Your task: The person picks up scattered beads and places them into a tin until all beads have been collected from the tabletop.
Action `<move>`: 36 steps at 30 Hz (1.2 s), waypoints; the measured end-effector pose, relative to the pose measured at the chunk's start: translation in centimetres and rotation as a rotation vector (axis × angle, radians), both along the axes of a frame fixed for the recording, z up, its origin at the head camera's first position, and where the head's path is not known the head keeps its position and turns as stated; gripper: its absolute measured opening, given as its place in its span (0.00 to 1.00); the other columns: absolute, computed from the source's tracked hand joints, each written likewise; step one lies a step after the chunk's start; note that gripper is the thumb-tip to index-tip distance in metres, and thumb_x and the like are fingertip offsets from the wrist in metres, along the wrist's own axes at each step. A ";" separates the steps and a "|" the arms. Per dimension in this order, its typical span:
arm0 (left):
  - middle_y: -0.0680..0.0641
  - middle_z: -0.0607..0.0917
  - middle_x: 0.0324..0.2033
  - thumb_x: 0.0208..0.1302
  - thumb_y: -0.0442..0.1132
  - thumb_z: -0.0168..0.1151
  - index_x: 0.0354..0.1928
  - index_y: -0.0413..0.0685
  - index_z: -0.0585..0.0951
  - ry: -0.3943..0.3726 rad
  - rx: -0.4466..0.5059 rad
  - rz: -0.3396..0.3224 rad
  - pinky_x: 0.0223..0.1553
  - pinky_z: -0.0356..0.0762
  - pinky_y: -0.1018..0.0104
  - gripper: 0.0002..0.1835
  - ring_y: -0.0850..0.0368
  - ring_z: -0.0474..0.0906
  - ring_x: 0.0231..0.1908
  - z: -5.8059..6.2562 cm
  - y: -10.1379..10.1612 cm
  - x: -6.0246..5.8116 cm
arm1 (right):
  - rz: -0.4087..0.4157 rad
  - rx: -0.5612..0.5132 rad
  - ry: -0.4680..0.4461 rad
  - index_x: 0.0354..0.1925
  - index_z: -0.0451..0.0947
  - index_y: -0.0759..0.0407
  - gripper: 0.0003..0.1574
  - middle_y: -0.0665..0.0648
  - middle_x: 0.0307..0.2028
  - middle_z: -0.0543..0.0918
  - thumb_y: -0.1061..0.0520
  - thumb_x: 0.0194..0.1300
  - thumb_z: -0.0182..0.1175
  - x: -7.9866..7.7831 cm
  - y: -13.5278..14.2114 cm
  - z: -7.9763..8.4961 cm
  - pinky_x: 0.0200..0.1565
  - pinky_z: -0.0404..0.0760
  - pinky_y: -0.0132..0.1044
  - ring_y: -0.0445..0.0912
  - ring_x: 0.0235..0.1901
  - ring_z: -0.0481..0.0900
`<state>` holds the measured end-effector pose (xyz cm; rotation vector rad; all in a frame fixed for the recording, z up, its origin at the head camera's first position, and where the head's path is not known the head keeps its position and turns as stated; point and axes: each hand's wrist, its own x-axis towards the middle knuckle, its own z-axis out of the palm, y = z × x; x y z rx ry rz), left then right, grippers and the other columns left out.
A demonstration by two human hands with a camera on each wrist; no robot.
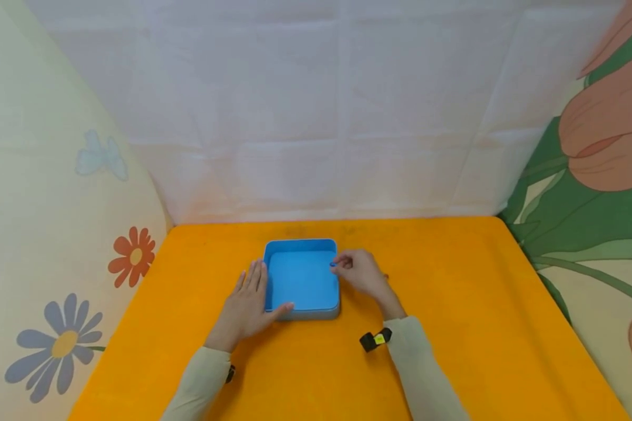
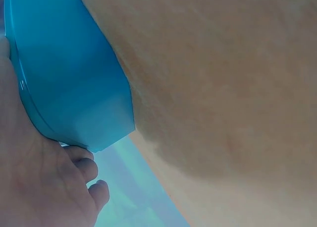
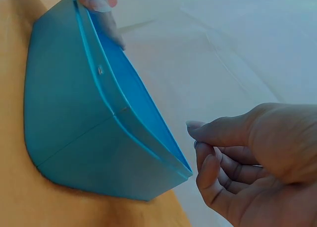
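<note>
A square blue box (image 1: 302, 280) without a lid stands on the table, its open top facing up. My left hand (image 1: 244, 307) rests against the box's left side, fingers straight along the wall and thumb over the front rim. At the right rim, my right hand (image 1: 360, 272) pinches a tiny dark-blue thing (image 1: 333, 265) between thumb and forefinger; its kind is too small to tell. In the right wrist view the right hand (image 3: 257, 162) is beside the box wall (image 3: 74, 103), apart from it, other fingers curled.
An orange-yellow table (image 1: 453, 292) lies under the box. Behind it hangs a creased white cloth (image 1: 342, 117); flower-printed cloths (image 1: 63, 345) flank both sides. A black strap with a yellow-green tag (image 1: 376, 339) is at the right wrist.
</note>
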<state>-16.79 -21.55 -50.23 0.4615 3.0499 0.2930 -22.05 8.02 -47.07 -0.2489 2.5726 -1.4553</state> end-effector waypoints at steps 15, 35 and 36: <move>0.33 0.48 0.84 0.66 0.78 0.54 0.82 0.31 0.47 -0.006 0.011 0.006 0.84 0.46 0.39 0.65 0.35 0.45 0.84 -0.2 -0.1 0.2 | 0.036 -0.036 0.005 0.47 0.88 0.60 0.10 0.56 0.36 0.88 0.56 0.72 0.68 -0.9 -1.3 -0.4 0.35 0.82 0.32 0.46 0.32 0.79; 0.33 0.49 0.84 0.66 0.78 0.54 0.82 0.31 0.48 0.003 0.020 0.013 0.84 0.45 0.39 0.64 0.35 0.45 0.84 -0.2 0.1 0.2 | 0.070 -0.042 0.018 0.47 0.88 0.58 0.09 0.56 0.37 0.87 0.55 0.73 0.67 -2.1 -2.6 -0.1 0.35 0.79 0.33 0.46 0.31 0.78; 0.33 0.49 0.84 0.66 0.78 0.54 0.82 0.31 0.48 0.003 0.020 0.014 0.84 0.46 0.39 0.65 0.35 0.45 0.84 -0.2 0.1 0.2 | 0.071 -0.042 0.016 0.47 0.88 0.58 0.09 0.56 0.37 0.87 0.55 0.73 0.67 -2.2 -2.6 -0.1 0.36 0.80 0.33 0.46 0.32 0.78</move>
